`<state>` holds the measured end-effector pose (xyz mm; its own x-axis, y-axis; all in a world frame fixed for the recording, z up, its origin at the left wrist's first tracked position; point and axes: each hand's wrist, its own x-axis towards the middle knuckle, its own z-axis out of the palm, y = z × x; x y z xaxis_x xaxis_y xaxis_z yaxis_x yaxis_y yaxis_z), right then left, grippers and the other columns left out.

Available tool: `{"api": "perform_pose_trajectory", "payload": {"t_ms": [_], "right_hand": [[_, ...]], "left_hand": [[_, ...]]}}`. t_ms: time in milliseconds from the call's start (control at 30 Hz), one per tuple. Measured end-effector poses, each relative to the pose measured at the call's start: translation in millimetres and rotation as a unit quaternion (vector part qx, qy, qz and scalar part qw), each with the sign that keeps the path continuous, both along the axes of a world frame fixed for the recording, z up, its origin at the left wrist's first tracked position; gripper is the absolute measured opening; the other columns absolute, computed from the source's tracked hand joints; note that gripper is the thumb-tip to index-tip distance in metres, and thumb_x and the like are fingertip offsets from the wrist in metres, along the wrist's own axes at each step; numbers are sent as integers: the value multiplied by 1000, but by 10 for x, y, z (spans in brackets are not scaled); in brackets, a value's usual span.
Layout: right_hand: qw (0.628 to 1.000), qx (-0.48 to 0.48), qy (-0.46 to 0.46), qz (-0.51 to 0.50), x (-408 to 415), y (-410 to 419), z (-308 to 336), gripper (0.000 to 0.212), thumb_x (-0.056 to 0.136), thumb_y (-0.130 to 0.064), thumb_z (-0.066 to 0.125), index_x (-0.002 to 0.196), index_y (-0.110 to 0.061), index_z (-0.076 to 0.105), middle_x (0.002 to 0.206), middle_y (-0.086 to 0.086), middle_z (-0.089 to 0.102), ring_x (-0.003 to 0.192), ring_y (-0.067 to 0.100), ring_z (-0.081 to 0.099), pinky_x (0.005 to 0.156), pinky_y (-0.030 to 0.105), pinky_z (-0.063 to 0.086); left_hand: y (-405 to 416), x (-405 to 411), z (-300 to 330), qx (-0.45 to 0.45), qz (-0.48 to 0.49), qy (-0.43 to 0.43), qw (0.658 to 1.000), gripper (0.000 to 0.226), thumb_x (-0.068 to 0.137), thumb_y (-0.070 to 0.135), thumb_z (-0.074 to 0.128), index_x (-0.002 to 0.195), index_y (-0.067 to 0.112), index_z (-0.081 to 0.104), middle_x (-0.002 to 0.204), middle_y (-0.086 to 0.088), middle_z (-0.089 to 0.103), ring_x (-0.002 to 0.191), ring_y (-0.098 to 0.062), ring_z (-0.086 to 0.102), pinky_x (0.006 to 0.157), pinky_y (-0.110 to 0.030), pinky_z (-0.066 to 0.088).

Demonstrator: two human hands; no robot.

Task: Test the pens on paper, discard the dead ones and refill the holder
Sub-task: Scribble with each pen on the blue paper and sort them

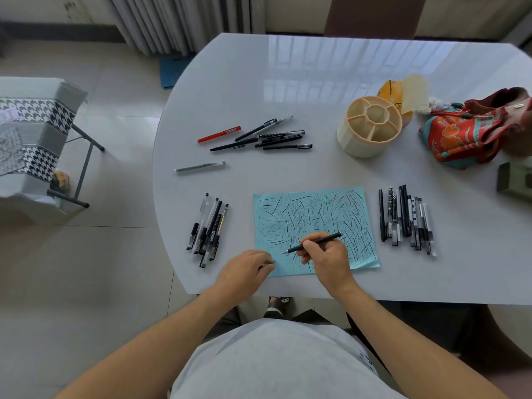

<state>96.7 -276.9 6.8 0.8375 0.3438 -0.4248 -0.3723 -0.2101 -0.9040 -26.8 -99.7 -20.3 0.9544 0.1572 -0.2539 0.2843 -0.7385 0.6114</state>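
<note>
A: Blue paper [313, 226], totally covered in scribbles, lies near the table's [316, 82] front edge. The right hand [328, 259] pinches a black pen [315, 242], tip down at the sheet.

B: And the left hand [244, 272]?

A: Fingers curled at the paper's corner, something small under them, can't tell what. The cream holder [370, 125] stands far right, pen piles left [208, 228], right [407, 220] and further back [259, 135].
</note>
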Motion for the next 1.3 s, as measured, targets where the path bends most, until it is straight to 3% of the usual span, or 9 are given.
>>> {"api": "perform_pose_trajectory", "payload": {"t_ms": [200,400,833,900,1000,1067,1133,1233,1300], "right_hand": [[999,32,26,31,-46,36,74,14,93,9,59,83,4,67,70,18,68,65,27,67,56,32,56],[994,27,63,87,-170,68,-7,18,99,-2,60,85,-2,70,70,13,72,68,25,68,64,32,58],[990,-27,29,138,-105,18,58,22,100,-20,64,82,-25,75,68,-1,69,66,12,65,66,26,57],[989,-29,41,137,88,-24,84,21,102,-24,62,87,-19,76,72,-2,71,69,13,67,67,28,59],[992,-102,17,66,622,-163,74,24,104,-26,56,95,-9,70,71,-1,71,60,13,64,58,30,57],[969,-235,-43,55,1004,-321,40,19,104,-23,54,103,-7,63,80,4,72,58,12,66,52,23,54],[912,-387,-97,92,1293,-514,-24,15,103,-22,55,109,-8,58,89,8,68,66,15,69,49,19,53],[823,-530,-139,150,1514,-719,-120,25,98,-20,60,122,-13,55,107,8,67,82,23,63,64,35,53],[791,-567,-163,161,1575,-745,-149,34,94,-13,60,128,-13,54,116,11,64,88,26,58,69,32,48]], "left_hand": [[-35,68,101,-12,1,0,1000,25,98,41,51,104,24,69,107,13,67,99,-7,58,81,-28,49],[-111,160,248,7,-32,16,999,21,98,36,49,96,24,66,90,6,69,82,-17,61,69,-34,48],[-138,288,364,-36,-36,39,998,20,99,31,51,92,20,66,82,8,70,76,-16,63,72,-38,52],[-129,400,425,-50,-42,25,998,22,98,38,52,98,22,66,86,7,70,80,-17,63,73,-38,52],[-84,513,416,-36,-37,9,999,39,98,49,50,129,28,58,125,11,65,114,-8,57,96,-32,47],[-21,496,354,-10,-32,2,999,42,99,46,49,137,28,51,138,11,55,128,-8,47,105,-31,41],[58,434,273,18,-32,-2,999,40,99,38,52,136,25,52,142,8,51,133,-11,41,107,-31,39],[172,326,153,60,-49,10,997,40,97,30,55,136,22,53,148,0,46,141,-19,34,115,-35,32],[234,273,89,78,-65,19,995,42,96,29,54,138,23,52,153,-4,40,144,-22,28,119,-38,27]]}}
